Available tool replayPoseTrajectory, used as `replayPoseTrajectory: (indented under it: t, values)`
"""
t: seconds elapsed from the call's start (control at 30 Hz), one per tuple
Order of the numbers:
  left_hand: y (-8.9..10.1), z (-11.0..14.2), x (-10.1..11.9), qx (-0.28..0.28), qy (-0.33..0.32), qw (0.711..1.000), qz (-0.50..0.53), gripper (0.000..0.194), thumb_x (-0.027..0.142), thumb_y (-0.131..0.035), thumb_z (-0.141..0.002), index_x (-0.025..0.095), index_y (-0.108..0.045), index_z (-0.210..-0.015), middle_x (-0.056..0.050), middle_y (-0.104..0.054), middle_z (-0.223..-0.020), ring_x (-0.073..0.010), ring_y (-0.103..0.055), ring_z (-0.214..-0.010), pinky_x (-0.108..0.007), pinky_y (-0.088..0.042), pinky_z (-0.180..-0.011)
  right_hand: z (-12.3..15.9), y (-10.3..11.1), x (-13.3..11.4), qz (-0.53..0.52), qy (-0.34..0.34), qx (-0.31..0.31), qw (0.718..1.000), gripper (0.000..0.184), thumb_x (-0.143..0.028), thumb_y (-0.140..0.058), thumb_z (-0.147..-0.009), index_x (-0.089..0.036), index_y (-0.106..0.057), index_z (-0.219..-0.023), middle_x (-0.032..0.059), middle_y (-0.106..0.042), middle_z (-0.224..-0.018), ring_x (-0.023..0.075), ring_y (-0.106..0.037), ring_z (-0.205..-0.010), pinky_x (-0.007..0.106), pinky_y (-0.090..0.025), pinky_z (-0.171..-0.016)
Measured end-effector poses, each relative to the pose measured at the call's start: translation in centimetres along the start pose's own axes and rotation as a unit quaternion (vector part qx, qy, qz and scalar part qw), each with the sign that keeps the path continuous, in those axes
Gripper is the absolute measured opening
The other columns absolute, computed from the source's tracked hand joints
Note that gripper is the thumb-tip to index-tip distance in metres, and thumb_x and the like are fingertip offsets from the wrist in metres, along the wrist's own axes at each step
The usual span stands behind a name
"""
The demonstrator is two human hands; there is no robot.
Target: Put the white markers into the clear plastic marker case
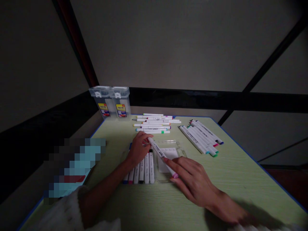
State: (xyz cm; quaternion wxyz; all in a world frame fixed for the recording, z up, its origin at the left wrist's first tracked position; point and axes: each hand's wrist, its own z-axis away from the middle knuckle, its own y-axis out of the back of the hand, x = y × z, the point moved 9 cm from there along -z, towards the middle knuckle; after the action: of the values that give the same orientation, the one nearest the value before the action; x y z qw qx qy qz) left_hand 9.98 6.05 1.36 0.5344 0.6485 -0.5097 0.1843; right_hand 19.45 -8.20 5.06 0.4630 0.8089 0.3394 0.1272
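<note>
So the right hand (192,179) has its thumb and fingers clamped on the pink end of a white marker (158,151), and the left hand (139,148) is pinching the other end. It's tilted over the clear case (157,177), mid-worktop (154,205), beside lined-up markers (141,170). Two clear boxes (110,104) stand at the far left corner, loose markers (156,123) near the far edge.

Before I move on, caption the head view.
Left hand and right hand hold a pink-ended marker over a clear case.
</note>
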Motion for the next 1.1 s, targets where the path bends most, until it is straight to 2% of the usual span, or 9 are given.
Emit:
replayPoseTrajectory:
  t: [0.13, 0.27, 0.37, 0.47, 0.57, 0.77, 0.9, 1.1]
  values:
    - [0.3, 0.1, 0.5, 0.011, -0.029, 0.999, -0.023, 0.027, -0.002, -0.052, -0.063, 0.015, -0.063, -0.082, 0.000, -0.050, -0.078, -0.0090, -0.050, -0.067, -0.024, -0.046, -0.064, 0.3, 1.1, 0.5, -0.012, -0.015, 0.054, 0.998, 0.032, -0.021, -0.033, -0.088, -0.012, -0.045, -0.116, 0.0065, -0.060, -0.074, 0.0175, -0.054, -0.063, 0.031, -0.045, -0.056]
    - [0.4, 0.2, 1.1, 0.007, -0.043, 0.998, -0.044, 0.024, -0.001, -0.055, -0.064, 0.014, -0.063, -0.081, 0.001, -0.049, -0.075, -0.0087, -0.050, -0.064, -0.023, -0.045, -0.063, 0.5, 2.0, 1.6, -0.066, -0.062, 0.102, 0.991, 0.031, -0.017, -0.034, -0.087, -0.016, -0.043, -0.116, 0.0082, -0.063, -0.089, 0.0178, -0.059, -0.076, 0.030, -0.048, -0.065]
    - [0.7, 0.3, 1.6, 0.017, -0.047, 0.997, -0.062, 0.024, 0.000, -0.055, -0.065, 0.014, -0.063, -0.083, 0.001, -0.049, -0.073, -0.0089, -0.050, -0.064, -0.023, -0.044, -0.062, 0.7, 1.7, 2.5, -0.120, -0.116, 0.115, 0.979, 0.026, -0.015, -0.040, -0.085, -0.019, -0.046, -0.110, 0.0071, -0.062, -0.094, 0.0163, -0.060, -0.080, 0.027, -0.048, -0.067]
    - [0.8, 0.6, 2.4, 0.022, -0.075, 0.995, -0.069, 0.025, 0.000, -0.055, -0.065, 0.015, -0.061, -0.085, 0.002, -0.050, -0.072, -0.0096, -0.050, -0.064, -0.023, -0.044, -0.063, 0.6, 0.9, 2.6, -0.165, -0.127, 0.107, 0.972, 0.024, -0.015, -0.045, -0.083, -0.020, -0.049, -0.106, 0.0053, -0.063, -0.091, 0.0160, -0.060, -0.079, 0.026, -0.049, -0.067]
    - [0.5, 0.9, 3.2, 0.008, -0.103, 0.992, -0.071, 0.022, -0.001, -0.054, -0.066, 0.015, -0.060, -0.081, 0.002, -0.052, -0.072, -0.0095, -0.050, -0.063, -0.023, -0.042, -0.063, 0.5, 0.8, 2.5, -0.203, -0.122, 0.113, 0.965, 0.023, -0.015, -0.046, -0.082, -0.020, -0.051, -0.104, 0.0052, -0.064, -0.088, 0.0158, -0.061, -0.077, 0.026, -0.049, -0.065]
    - [-0.3, 1.7, 4.0, -0.022, -0.121, 0.988, -0.091, 0.012, 0.006, -0.057, -0.068, 0.015, -0.058, -0.076, 0.002, -0.053, -0.070, -0.0102, -0.050, -0.062, -0.022, -0.040, -0.059, 1.5, 1.2, 4.5, -0.238, -0.210, 0.163, 0.934, 0.015, -0.021, -0.052, -0.080, -0.021, -0.057, -0.094, 0.0051, -0.064, -0.087, 0.0173, -0.061, -0.076, 0.027, -0.050, -0.062]
    - [-1.2, 2.5, 4.7, -0.059, -0.130, 0.985, -0.095, 0.006, 0.011, -0.059, -0.069, 0.016, -0.057, -0.072, 0.002, -0.053, -0.068, -0.0101, -0.050, -0.061, -0.021, -0.038, -0.056, 1.9, 0.5, 5.1, -0.280, -0.223, 0.174, 0.917, 0.018, -0.021, -0.052, -0.080, -0.022, -0.057, -0.097, 0.0045, -0.063, -0.088, 0.0159, -0.059, -0.074, 0.028, -0.050, -0.061]
    - [-1.9, 3.1, 5.3, -0.081, -0.146, 0.981, -0.103, 0.009, 0.015, -0.063, -0.067, 0.016, -0.055, -0.070, 0.003, -0.050, -0.064, -0.0092, -0.048, -0.058, -0.020, -0.036, -0.054, 2.3, 0.0, 5.6, -0.311, -0.262, 0.188, 0.894, 0.017, -0.023, -0.052, -0.080, -0.021, -0.056, -0.096, 0.0049, -0.060, -0.091, 0.0152, -0.057, -0.074, 0.027, -0.050, -0.058]
